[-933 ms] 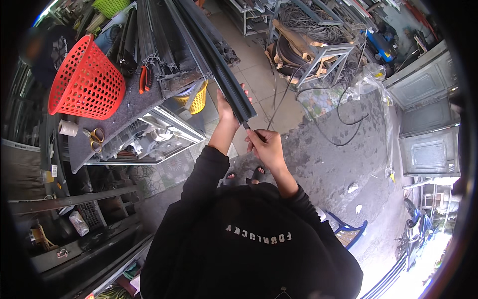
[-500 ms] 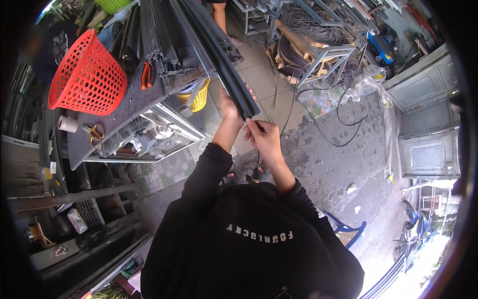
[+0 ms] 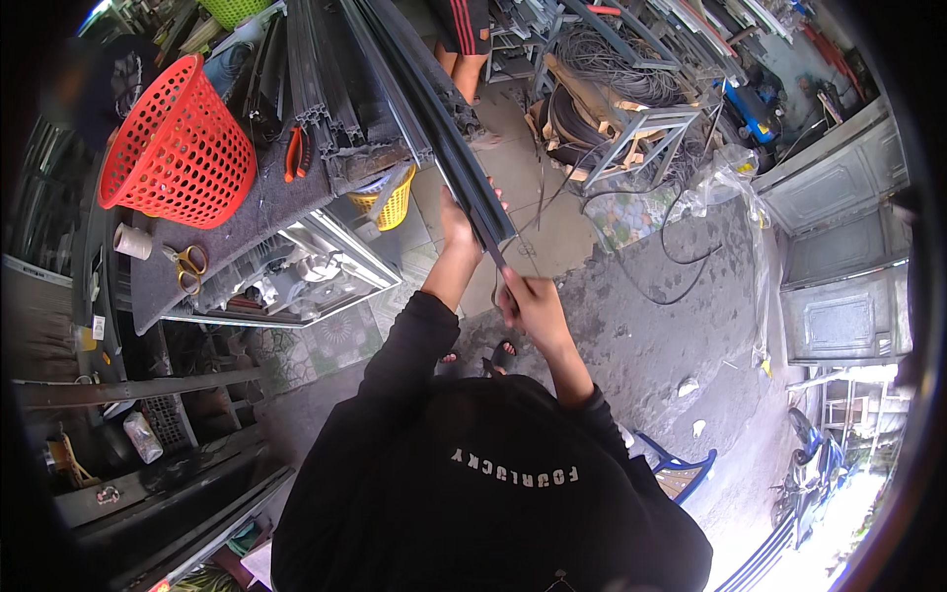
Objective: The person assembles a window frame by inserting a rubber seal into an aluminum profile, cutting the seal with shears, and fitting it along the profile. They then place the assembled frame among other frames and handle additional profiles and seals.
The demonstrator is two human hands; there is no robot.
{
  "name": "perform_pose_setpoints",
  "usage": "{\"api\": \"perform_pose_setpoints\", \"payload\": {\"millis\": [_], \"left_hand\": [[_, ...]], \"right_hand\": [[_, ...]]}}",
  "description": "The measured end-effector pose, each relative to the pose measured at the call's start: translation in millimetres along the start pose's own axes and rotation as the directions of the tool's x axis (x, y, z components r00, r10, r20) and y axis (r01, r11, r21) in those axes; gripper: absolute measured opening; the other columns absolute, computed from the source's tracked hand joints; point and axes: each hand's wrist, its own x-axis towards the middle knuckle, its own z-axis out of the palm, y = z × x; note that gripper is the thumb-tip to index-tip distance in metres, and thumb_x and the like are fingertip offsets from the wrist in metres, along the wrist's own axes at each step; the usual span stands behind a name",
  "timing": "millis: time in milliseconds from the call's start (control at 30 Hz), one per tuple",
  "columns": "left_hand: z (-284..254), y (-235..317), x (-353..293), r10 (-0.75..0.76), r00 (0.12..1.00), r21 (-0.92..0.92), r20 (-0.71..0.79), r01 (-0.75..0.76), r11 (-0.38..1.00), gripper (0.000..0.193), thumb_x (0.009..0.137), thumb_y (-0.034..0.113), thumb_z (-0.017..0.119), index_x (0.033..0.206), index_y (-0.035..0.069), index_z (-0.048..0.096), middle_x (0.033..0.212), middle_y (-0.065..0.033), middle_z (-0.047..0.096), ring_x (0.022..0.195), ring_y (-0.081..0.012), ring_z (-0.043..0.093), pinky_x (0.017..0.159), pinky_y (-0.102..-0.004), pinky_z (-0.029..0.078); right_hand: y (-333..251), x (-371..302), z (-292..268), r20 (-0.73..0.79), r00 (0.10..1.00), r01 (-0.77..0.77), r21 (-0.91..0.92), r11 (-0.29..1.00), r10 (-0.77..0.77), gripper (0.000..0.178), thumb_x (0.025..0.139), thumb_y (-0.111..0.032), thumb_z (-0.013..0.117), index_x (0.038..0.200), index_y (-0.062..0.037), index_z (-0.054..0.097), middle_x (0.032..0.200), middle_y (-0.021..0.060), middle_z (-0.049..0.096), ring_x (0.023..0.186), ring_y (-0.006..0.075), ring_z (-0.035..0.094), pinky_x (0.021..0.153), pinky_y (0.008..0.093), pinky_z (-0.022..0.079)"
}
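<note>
My left hand [image 3: 459, 222] is wrapped round a long dark metal profile [image 3: 464, 163] from its left side, close to the near end, with fingertips showing on the far side. The profile slants up and left over the bench. Just below its near end, my right hand [image 3: 533, 308] pinches a thin dark flexible strip [image 3: 490, 242]. That strip runs along the profile's left edge and out past its end to my fingers. Part of the strip inside my right hand is hidden.
On the grey-covered bench [image 3: 232, 237] at left stand a red perforated basket [image 3: 178, 158], pliers [image 3: 296, 155], scissors [image 3: 187, 268], a tape roll [image 3: 132, 241] and several dark profiles [image 3: 321, 79]. A person's legs [image 3: 464, 69] show beyond. Coiled strips [image 3: 631, 64] and a metal frame [image 3: 641, 148] lie far right.
My right hand has drawn away from the profile's end, down and right, and the strip now spans the gap. The person beyond the bench has come further into view.
</note>
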Motion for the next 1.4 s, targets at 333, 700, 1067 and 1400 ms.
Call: {"api": "perform_pose_setpoints", "payload": {"millis": [333,700,1067,1400], "left_hand": [[-2,0,4,-0.039,0.999,-0.061,0.019,0.040,0.997,0.077,0.098,0.060,0.010,0.112,0.001,0.056,0.096,-0.0112,0.063,0.080,-0.0272,0.062,0.070,-0.0448,0.054],[-14,0,14,-0.032,0.999,-0.026,0.008,0.032,0.999,0.067,0.098,0.058,0.020,0.119,0.004,0.053,0.104,-0.0129,0.063,0.083,-0.0281,0.064,0.074,-0.0449,0.054],[-24,-11,22,0.021,0.997,-0.002,-0.074,-0.021,1.000,0.060,0.088,0.059,0.038,0.104,0.006,0.061,0.079,-0.0112,0.062,0.062,-0.0288,0.060,0.059,-0.0414,0.052],[-24,2,9,-0.050,0.996,0.010,0.067,0.050,0.999,0.048,0.091,0.049,0.043,0.104,0.007,0.061,0.082,-0.0106,0.063,0.066,-0.0262,0.061,0.061,-0.0392,0.052]], "right_hand": [[85,-9,-30,0.135,0.991,0.002,-0.205,0.979,0.027,0.043,0.101,-0.033,0.048,0.080,0.0009,0.063,0.066,0.0057,0.063,0.056,0.0117,0.058,0.052,0.0283,0.046],[46,12,-19,0.192,0.979,0.033,0.156,0.987,-0.063,0.043,0.102,-0.038,0.047,0.082,-0.0010,0.060,0.060,0.0037,0.057,0.052,0.0120,0.056,0.046,0.0264,0.041],[3,2,11,0.026,0.998,0.057,0.052,0.997,-0.059,0.044,0.101,-0.037,0.048,0.074,-0.0045,0.057,0.051,-0.0031,0.042,0.043,0.0073,0.039,0.042,0.0258,0.030],[28,-11,-4,0.062,0.968,0.247,-0.091,0.965,-0.242,0.041,0.101,-0.031,0.050,0.079,0.0006,0.063,0.058,0.0037,0.058,0.053,0.0136,0.056,0.055,0.0304,0.047]]}}
